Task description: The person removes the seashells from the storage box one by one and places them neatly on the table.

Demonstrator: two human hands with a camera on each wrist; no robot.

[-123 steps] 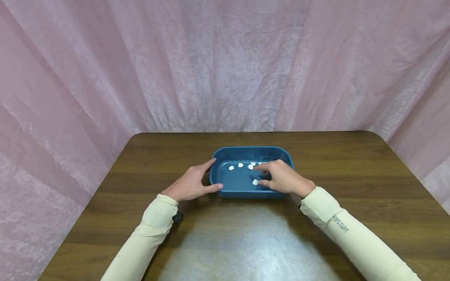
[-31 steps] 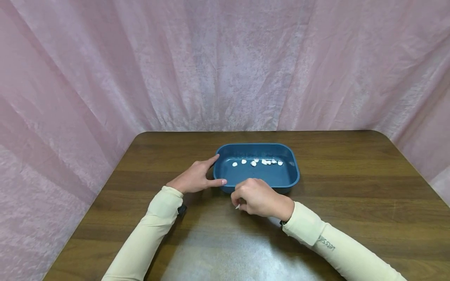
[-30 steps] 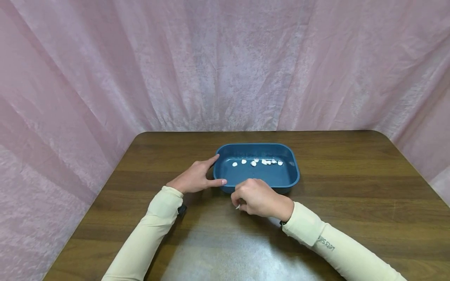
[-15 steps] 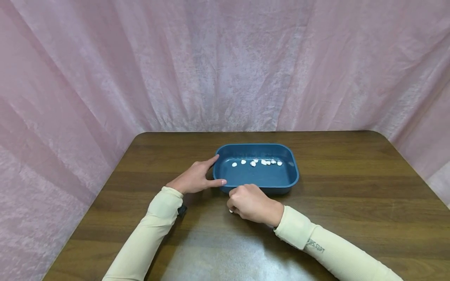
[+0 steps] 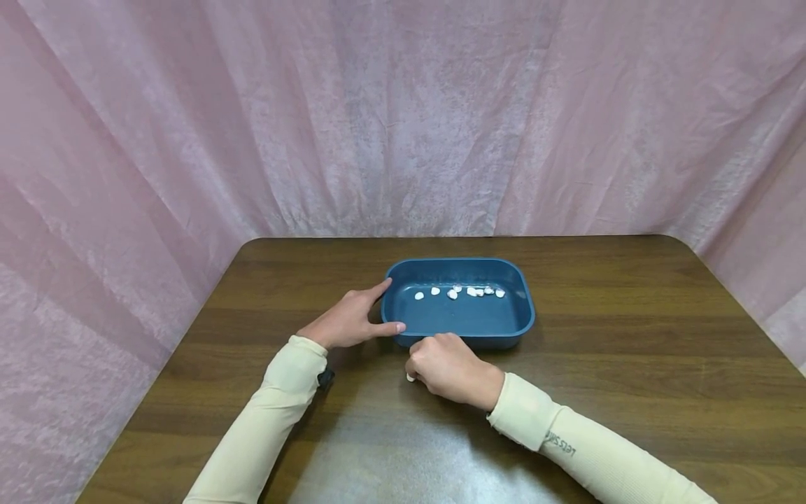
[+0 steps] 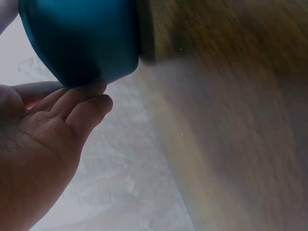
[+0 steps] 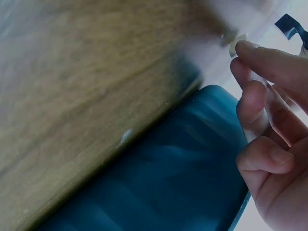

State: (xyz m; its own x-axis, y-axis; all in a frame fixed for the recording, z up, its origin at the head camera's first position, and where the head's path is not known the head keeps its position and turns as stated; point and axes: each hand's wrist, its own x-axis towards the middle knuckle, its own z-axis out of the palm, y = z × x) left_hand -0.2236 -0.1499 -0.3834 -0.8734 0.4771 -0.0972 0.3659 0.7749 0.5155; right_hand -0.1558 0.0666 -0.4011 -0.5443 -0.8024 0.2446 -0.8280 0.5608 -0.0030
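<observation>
White piece (image 5: 410, 378) apparently in right hand (image 5: 450, 367)

Indoor tabletop workspace, screened off by pink crushed-velvet curtain (image 5: 384, 119) hanging in folds behind the far edge and along both sides. Wood-grain table (image 5: 630, 329), far corners rounded, top shining near the front. Home, studio or lab: cannot tell, drapery hides whatever room lies beyond.

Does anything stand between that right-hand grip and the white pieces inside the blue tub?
Yes: the blue tub's near wall stands between the right-hand grip and the white pieces inside. Above it, nothing visible blocks the way.
</observation>
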